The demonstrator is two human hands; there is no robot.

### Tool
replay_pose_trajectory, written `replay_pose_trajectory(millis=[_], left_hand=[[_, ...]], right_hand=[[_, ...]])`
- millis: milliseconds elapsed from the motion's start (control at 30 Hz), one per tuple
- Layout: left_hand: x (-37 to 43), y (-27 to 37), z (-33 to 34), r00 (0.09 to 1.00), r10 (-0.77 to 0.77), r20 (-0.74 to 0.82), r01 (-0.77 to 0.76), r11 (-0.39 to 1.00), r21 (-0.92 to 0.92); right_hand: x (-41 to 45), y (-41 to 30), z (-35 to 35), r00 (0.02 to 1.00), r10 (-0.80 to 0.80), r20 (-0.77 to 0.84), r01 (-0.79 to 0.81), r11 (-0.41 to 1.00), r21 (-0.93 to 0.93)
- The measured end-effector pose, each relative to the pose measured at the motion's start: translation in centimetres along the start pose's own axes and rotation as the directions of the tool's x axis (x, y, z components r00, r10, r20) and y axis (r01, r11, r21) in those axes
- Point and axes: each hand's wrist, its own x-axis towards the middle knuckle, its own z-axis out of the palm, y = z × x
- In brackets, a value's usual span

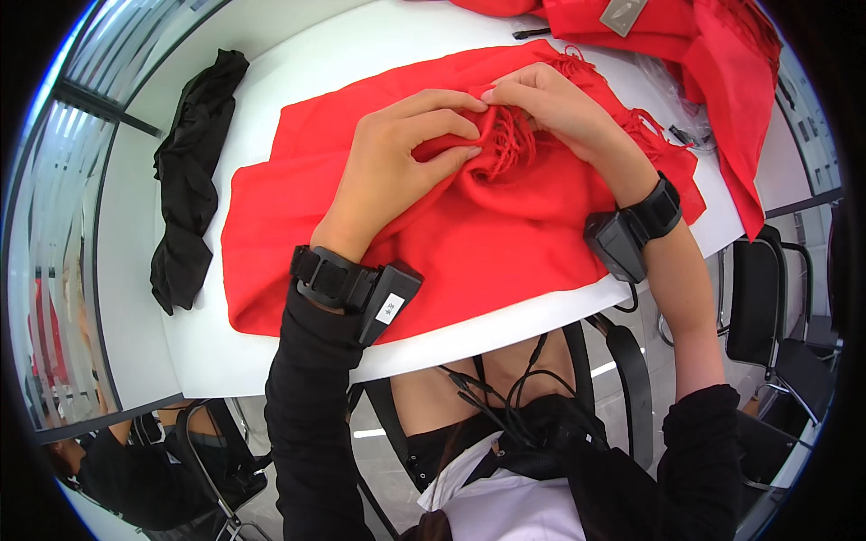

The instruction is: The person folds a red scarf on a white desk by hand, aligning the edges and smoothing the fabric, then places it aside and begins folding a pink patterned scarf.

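Observation:
A red fringed scarf [514, 250] lies folded in layers across the white table in front of me. My left hand [399, 149] pinches a raised fold of it between thumb and fingers. Close by, my right hand [551, 108] grips the same bunched part, its fingertips almost meeting those of the left. Between the hands hangs a cluster of twisted red tassels [507, 145]. More fringe [643, 125] trails along the scarf's right end. Parts of my right fingers are hidden behind the cloth. Each wrist carries a strapped black device.
A crumpled black cloth [196, 176] lies along the left side of the white table [433, 362]. More red fabric [731, 88] with a grey tag [623, 15] hangs over the far right edge, beside clear plastic wrapping [666, 88]. Black chairs [754, 297] stand at right; a person [135, 473] sits lower left.

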Motion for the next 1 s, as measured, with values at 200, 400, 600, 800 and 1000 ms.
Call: replay_pose_trajectory(millis=[200, 400, 600, 800, 1000], left_hand=[[-0.1, -0.1, 0.0, 0.997, 0.066, -0.032, -0.063, 0.995, 0.078], [-0.1, 0.1, 0.0, 0.999, 0.045, -0.026, -0.043, 0.997, 0.069], [-0.1, -0.3, 0.3, 0.998, 0.048, -0.037, -0.046, 0.997, 0.057], [-0.2, -0.5, -0.5, 0.99, -0.139, -0.009, 0.139, 0.99, -0.001], [-0.6, -1.6, -2.0, 0.966, -0.242, 0.094, 0.259, 0.922, -0.289]], right_hand=[[-0.1, -0.1, 0.2, 1.0, -0.014, 0.009, 0.015, 0.999, -0.039], [0.0, 0.0, 0.1, 0.999, -0.052, 0.015, 0.053, 0.997, -0.05], [0.1, 0.0, 0.2, 0.996, -0.063, 0.063, 0.073, 0.984, -0.16], [-0.4, -0.9, 0.6, 0.967, -0.199, 0.158, 0.223, 0.962, -0.157], [-1.1, -1.0, 1.3, 0.838, -0.455, 0.303, 0.537, 0.785, -0.308]])
